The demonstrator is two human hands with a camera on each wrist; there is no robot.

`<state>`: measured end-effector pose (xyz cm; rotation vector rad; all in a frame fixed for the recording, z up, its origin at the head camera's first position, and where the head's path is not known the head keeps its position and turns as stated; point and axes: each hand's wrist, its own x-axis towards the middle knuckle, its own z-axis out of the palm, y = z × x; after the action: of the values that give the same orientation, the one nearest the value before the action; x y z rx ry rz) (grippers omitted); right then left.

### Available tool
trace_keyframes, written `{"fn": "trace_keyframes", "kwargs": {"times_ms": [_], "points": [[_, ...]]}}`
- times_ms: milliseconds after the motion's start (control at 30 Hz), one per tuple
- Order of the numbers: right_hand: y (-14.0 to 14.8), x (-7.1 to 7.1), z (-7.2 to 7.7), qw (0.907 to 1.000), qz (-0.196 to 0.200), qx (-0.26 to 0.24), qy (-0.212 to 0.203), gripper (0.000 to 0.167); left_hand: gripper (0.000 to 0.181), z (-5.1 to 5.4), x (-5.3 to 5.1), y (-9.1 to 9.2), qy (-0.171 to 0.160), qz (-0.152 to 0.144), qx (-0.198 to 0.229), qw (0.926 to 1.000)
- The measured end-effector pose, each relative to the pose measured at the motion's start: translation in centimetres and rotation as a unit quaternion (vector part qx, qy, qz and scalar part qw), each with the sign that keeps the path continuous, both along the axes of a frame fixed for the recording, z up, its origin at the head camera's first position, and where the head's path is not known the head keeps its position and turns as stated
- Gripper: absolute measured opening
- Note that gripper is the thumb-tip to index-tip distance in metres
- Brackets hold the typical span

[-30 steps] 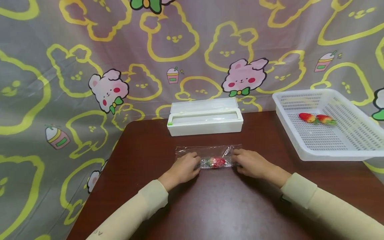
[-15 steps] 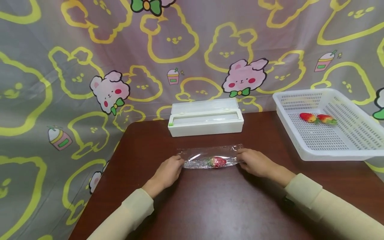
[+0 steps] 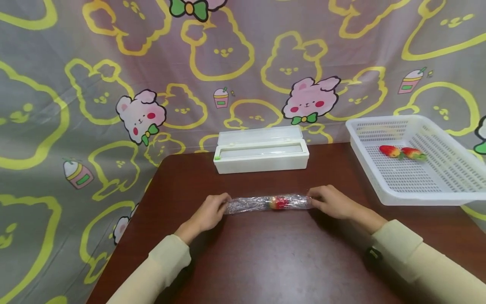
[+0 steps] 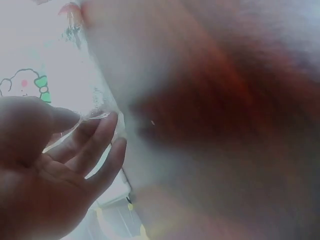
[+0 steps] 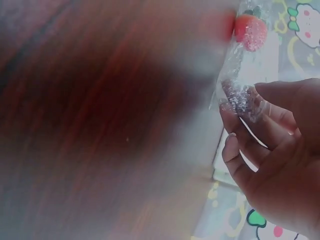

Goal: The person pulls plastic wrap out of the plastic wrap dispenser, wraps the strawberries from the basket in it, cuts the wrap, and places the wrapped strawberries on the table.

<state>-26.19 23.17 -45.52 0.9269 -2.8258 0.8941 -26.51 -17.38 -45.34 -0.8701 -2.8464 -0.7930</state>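
Note:
A red strawberry with a pale yellowish end lies inside a narrow roll of clear plastic wrap in the middle of the head view. My left hand pinches the wrap's left end between thumb and fingers. At the other end, my right hand pinches the wrap in the same way. In the right wrist view the wrap stretches from my fingertips to the strawberry. The left wrist view shows the gathered wrap end at my thumb and fingers.
Behind the wrap stands a white cling-film dispenser box with its lid raised. A white plastic basket at the right holds two strawberries. The brown table ends at a patterned curtain.
My left hand moved left to the wrap's end, and my right hand shifted slightly right. The loose flat sheet behind the strawberry is now rolled into a narrow strip around it.

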Motion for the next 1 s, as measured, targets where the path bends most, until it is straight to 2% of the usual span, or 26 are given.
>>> {"fn": "trace_keyframes", "kwargs": {"times_ms": [133, 233, 467, 533, 633, 700, 767, 867, 933, 1000], "points": [[0.0, -0.8, -0.3, 0.9986, -0.030, -0.032, -0.030, 0.007, 0.015, 0.0, -0.6, 0.3, -0.011, 0.000, 0.008, 0.9999], [-0.1, -1.3, -0.6, 0.9971, -0.050, -0.043, -0.039, 0.004, 0.014, -0.2, -0.9, 0.5, -0.019, 0.013, -0.004, 0.9997], [-0.3, -1.8, -0.6, 0.9961, -0.069, -0.021, -0.051, 0.003, 0.011, -0.1, -0.9, 1.1, -0.032, 0.052, -0.058, 0.9965], [-0.3, -1.7, -0.2, 0.9963, -0.077, 0.008, -0.038, 0.006, 0.014, 0.3, -0.7, 1.3, -0.013, 0.065, -0.084, 0.9943], [-0.5, -1.2, 0.8, 0.9941, -0.095, 0.053, 0.004, 0.014, 0.022, 1.1, -0.2, 1.9, 0.050, 0.084, -0.120, 0.9879], [-0.9, -1.0, 1.4, 0.9923, -0.098, 0.063, 0.042, 0.018, 0.023, 1.9, 0.0, 2.8, 0.088, 0.073, -0.122, 0.9859], [-1.8, -0.9, 2.0, 0.9936, -0.078, 0.050, 0.065, 0.018, 0.021, 2.9, 0.1, 4.3, 0.100, 0.040, -0.109, 0.9882], [-3.5, -1.1, 2.2, 0.9977, -0.032, 0.022, 0.056, 0.014, 0.016, 3.6, -0.1, 6.9, 0.060, -0.030, -0.094, 0.9933], [-4.5, -1.3, 1.7, 0.9994, -0.009, 0.020, 0.028, 0.012, 0.017, 3.1, -0.3, 8.1, 0.015, -0.052, -0.103, 0.9932], [-4.8, -1.3, 0.9, 0.9995, -0.003, 0.030, -0.005, 0.011, 0.019, 2.1, -0.4, 8.5, -0.022, -0.058, -0.118, 0.9911]]}}
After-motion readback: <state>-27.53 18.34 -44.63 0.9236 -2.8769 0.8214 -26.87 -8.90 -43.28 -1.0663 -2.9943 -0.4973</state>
